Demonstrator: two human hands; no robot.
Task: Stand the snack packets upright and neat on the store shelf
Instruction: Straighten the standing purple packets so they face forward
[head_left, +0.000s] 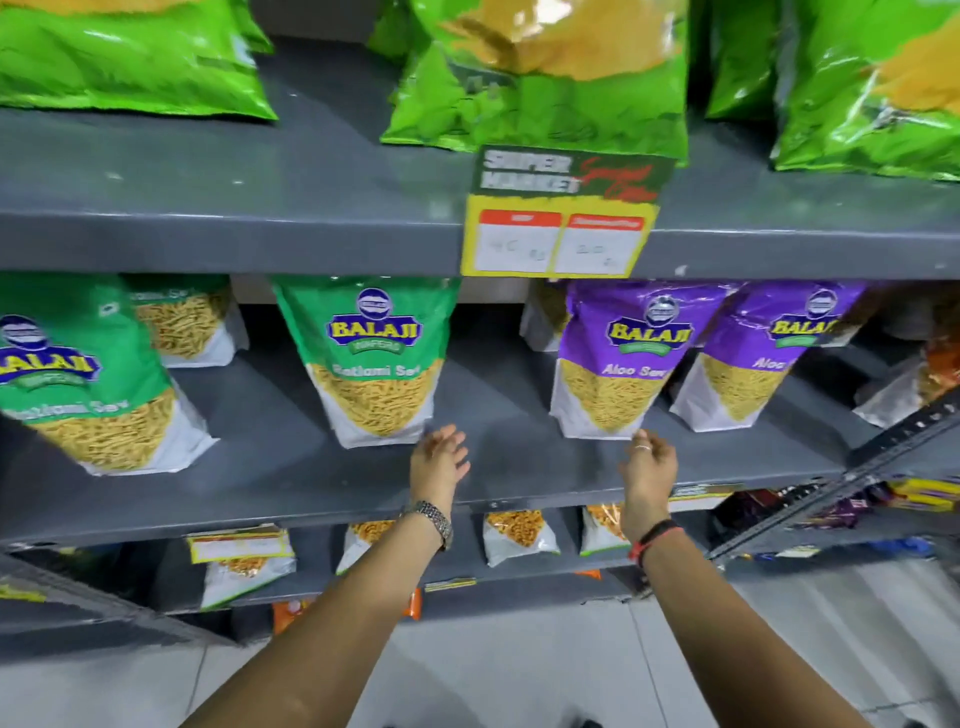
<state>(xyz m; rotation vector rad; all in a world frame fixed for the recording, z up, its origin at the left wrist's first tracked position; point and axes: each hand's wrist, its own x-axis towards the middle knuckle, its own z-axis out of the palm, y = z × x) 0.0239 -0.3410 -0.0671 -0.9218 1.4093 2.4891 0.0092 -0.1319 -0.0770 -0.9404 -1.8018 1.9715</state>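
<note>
On the grey middle shelf (493, 478) a green Ratlami Sev packet (371, 364) stands upright at the centre, and a purple Aloo Sev packet (623, 364) stands to its right. Another green packet (88, 384) stands at the far left and a second purple packet (753, 358) at the right. My left hand (439, 460) hovers just below the centre green packet's right corner, fingers spread, holding nothing. My right hand (649, 465) is just below the first purple packet, fingers loosely curled, empty. More packets stand behind in the back row.
Large green bags (545, 78) fill the upper shelf, with a yellow price tag (558, 228) hanging from its edge. Smaller snack packets (519, 532) sit on the shelf below. Another rack (883, 457) angles in at the right. The floor is grey tile.
</note>
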